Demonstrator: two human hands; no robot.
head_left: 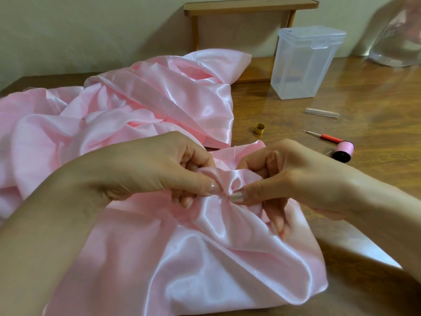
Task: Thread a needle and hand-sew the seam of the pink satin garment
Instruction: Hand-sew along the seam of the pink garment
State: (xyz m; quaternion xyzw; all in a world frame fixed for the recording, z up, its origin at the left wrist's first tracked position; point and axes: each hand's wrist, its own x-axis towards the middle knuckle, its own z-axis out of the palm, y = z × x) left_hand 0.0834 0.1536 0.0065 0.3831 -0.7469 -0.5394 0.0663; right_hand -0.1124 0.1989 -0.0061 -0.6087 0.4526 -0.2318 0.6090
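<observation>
Where the left hand and right hand each pinch one fold of the pink satin garment, bare worktop lies at 3 o'clock, around the thread spool.

Warm, soft indoor light here, fairly bright and even. White glare streaks across the pink satin garment, and it's strongest on the folds near the bottom. Soft shadow pools under the left hand and the right hand, darkening the cloth beneath. The wooden table gives back a dull sheen. The centre is reasonably sharp, but the clear object at top right smears into blur. Both forearms go soft at the lower edges, and the shelf leans slightly with the wide-angle bend.
</observation>
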